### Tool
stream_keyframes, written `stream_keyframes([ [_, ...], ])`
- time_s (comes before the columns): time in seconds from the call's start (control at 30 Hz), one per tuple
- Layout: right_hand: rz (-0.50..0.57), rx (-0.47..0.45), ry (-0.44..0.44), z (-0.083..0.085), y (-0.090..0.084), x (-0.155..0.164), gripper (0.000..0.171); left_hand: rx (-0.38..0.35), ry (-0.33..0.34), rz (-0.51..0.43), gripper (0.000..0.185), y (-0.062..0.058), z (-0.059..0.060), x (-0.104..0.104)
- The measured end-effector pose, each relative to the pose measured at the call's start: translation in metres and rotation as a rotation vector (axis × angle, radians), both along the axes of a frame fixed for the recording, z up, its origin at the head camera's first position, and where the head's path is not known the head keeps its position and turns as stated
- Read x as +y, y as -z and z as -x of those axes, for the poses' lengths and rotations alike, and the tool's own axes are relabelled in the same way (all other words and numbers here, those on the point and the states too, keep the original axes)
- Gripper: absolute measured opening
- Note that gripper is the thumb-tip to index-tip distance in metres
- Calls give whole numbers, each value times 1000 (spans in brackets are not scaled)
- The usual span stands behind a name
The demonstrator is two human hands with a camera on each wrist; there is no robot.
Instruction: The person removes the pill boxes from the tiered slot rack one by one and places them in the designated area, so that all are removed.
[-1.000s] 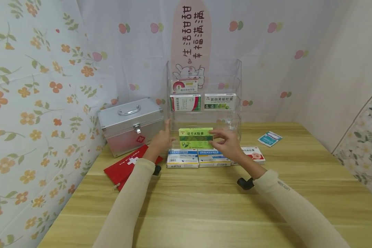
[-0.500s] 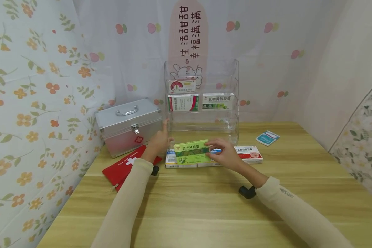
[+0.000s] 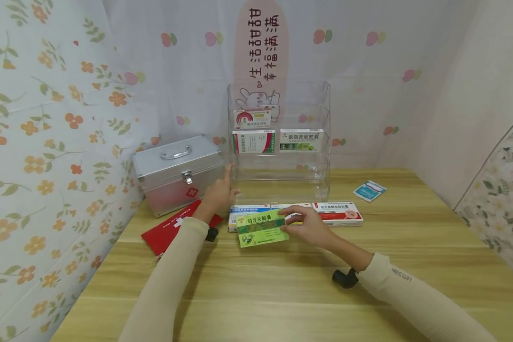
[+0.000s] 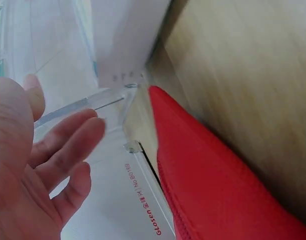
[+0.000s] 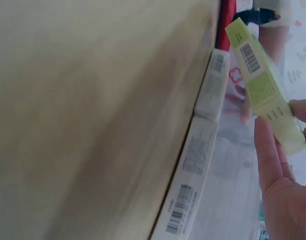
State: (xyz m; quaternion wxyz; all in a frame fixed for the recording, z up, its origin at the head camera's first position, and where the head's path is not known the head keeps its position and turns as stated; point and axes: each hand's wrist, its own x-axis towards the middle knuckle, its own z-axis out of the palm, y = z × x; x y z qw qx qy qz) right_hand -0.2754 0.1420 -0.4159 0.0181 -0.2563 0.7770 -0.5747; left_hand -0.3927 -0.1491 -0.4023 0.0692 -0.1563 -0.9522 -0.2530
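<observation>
My right hand (image 3: pixel 309 227) pinches a yellow-green medicine box (image 3: pixel 258 232) by its right end, between thumb and fingers. The box (image 5: pixel 262 80) is tilted and held above the table, in front of a row of boxes. My left hand (image 3: pixel 218 194) is at the lower left side of a clear acrylic rack (image 3: pixel 278 179), index finger pointing up. In the left wrist view the left hand's fingers (image 4: pixel 75 142) are loosely bent with nothing gripped; whether they touch the rack cannot be told. Three medicine boxes stand on the rack's upper tiers, including a white-green one (image 3: pixel 301 140).
Along the rack's foot lie blue-white boxes (image 3: pixel 250 209), partly hidden, and a red-white box (image 3: pixel 337 213). To the left stand a silver first-aid case (image 3: pixel 177 173) and a red pouch (image 3: pixel 164 230). A teal-white packet (image 3: pixel 369 191) lies at the right.
My right hand has drawn the yellow-green box away from the rack, down and toward me, tilting it. The left hand has stayed beside the rack.
</observation>
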Motion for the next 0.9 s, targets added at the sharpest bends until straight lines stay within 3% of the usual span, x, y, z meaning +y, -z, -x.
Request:
stream_keyframes([
  [0.3, 22, -179, -47, -9, 10, -6, 35, 93, 3, -24, 91, -3, 4, -10],
  [0.57, 18, -253, -11, -14, 16, -10, 37, 66, 35, -6, 91, -5, 6, -10],
  [0.9, -13, -331, 20, -21, 15, -18, 37, 46, 76, -50, 93, -4, 5, -8],
])
